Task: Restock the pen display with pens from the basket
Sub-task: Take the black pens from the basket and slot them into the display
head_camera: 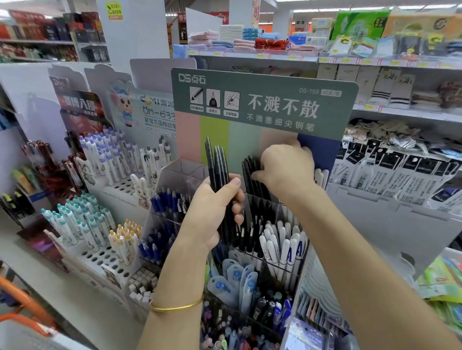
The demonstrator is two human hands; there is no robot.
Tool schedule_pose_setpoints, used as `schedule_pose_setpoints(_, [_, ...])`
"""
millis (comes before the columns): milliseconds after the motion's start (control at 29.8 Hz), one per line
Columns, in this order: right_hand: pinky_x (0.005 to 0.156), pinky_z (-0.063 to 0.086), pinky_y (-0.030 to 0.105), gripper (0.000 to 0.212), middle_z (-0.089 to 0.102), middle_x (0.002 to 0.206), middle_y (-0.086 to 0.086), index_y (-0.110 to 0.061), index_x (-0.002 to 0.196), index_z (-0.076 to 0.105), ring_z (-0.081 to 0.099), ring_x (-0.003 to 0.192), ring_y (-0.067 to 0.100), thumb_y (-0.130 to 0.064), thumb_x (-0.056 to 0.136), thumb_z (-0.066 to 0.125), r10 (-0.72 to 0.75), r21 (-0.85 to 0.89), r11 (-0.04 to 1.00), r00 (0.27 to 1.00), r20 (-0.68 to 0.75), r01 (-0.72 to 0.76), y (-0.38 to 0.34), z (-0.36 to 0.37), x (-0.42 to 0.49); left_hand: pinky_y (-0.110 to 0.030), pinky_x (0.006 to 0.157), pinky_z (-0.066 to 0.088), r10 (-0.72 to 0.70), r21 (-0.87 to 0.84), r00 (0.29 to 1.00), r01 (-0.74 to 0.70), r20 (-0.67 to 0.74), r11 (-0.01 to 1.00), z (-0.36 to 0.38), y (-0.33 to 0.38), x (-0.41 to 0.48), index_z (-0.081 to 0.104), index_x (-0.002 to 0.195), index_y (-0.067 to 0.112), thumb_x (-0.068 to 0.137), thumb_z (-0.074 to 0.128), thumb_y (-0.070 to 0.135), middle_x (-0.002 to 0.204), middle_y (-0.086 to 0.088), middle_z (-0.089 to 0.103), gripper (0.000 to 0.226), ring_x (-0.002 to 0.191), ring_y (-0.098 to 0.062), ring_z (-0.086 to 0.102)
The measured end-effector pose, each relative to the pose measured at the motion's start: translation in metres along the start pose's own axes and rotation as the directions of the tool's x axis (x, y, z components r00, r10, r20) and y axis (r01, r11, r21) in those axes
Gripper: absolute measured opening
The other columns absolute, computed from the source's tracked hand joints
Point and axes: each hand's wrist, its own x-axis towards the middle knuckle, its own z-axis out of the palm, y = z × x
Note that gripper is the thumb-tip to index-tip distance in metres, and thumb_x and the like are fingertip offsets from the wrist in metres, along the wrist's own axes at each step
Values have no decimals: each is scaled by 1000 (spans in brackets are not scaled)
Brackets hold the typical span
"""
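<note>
My left hand grips a bundle of black pens upright in front of the clear tiered pen display. My right hand reaches into the display's top tier and pinches a row of black pens standing there, under the green header card. Lower tiers hold blue pens, white pens and mixed coloured pens. An orange-handled basket shows at the bottom left corner; its contents are not visible.
White stands with teal and purple capped pens sit left of the display. Packaged stationery hangs at the right. Shelves of towels and boxes run behind. A gold bangle circles my left wrist.
</note>
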Motion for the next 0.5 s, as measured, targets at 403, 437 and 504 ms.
schedule_pose_setpoints(403, [63,47,29,31,71,76,11,1,81,72,61,65,20,-27,90,62,-125,723,687,992,10,79,3,-22,-5,-25,43,44,75,15,981,-79,178,997,11,4,-7,55,109,2,96,52,13,66,-9,63,17,48,-15,51])
schedule_pose_setpoints(437, [61,47,25,28,72,78,10,-1,82,72,60,63,15,-26,89,63,-100,750,659,995,7,61,3,-22,-5,-26,45,48,65,3,982,-66,177,998,12,5,-8,56,108,2,97,52,14,68,-10,66,17,50,-16,57])
schedule_pose_setpoints(504, [57,42,24,28,70,76,13,0,80,71,50,56,9,-25,89,63,-35,788,615,999,-20,37,2,-20,-4,-29,50,56,48,-35,985,-43,165,998,14,9,-9,56,104,3,99,49,16,72,-12,70,15,55,-20,67])
